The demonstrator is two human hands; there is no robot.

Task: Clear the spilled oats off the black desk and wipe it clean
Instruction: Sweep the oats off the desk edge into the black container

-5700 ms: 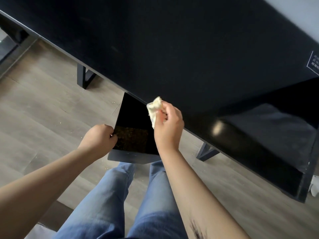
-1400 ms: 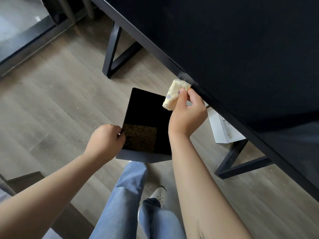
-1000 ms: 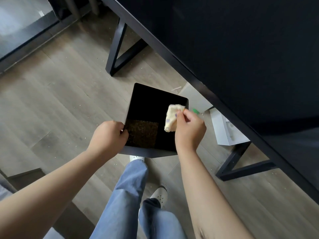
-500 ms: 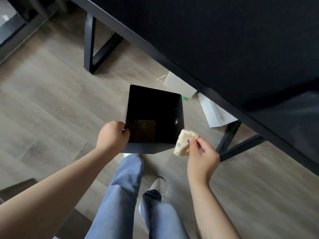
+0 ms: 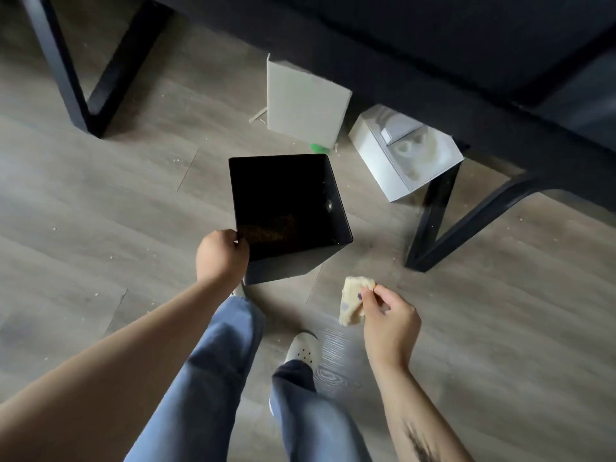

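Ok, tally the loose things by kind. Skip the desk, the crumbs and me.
bin: 1
cloth: 1
boxes: 2, the grey box and the white box
green thing, too small to identify: 1
Total: 5

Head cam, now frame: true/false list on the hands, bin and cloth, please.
1. The left hand grips the black bin by its rim. True.
2. The right hand holds the cloth over the bin's opening. False: the cloth is off to the bin's right, over the floor.
3. Oats lie on the bin's bottom. True.
4. The white box sits on top of the desk. False: it sits on the floor under the desk.
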